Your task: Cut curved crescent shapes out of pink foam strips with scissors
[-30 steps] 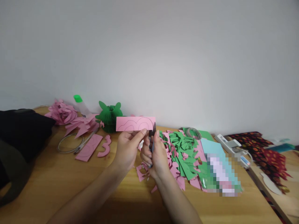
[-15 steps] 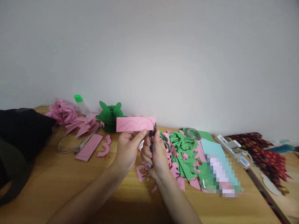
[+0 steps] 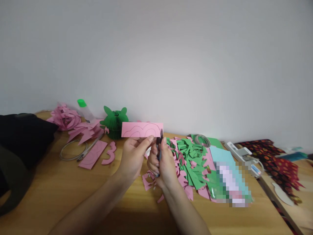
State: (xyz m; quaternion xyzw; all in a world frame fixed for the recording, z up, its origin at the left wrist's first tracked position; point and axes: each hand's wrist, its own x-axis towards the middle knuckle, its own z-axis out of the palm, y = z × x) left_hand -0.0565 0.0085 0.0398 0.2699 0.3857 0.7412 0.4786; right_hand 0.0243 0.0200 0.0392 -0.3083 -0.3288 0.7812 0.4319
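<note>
A pink strip of paper (image 3: 133,127) with curved pencil outlines is held up above the table, pinched at its lower edge by my left hand (image 3: 134,156). My right hand (image 3: 165,163) is wrapped round a pair of scissors (image 3: 160,140); their dark blades point upward at the strip's right end. Fingers hide most of the handles. On the table to the left lie a second pink strip with drawn curves (image 3: 93,155) and a cut-out pink wavy piece (image 3: 111,155). Green and pink paper scraps (image 3: 193,160) are heaped right of my right hand.
A green honeycomb-paper figure (image 3: 114,122) stands near the wall, beside a green-capped bottle (image 3: 85,109) and crumpled pink paper (image 3: 65,117). A tape roll (image 3: 202,141), blue paper (image 3: 222,155) and a white power strip (image 3: 239,153) lie right. Dark cloth (image 3: 22,147) covers the left edge.
The scissor blades have shifted very slightly at the strip's right end. Both hands keep nearly the same place and the same hold.
</note>
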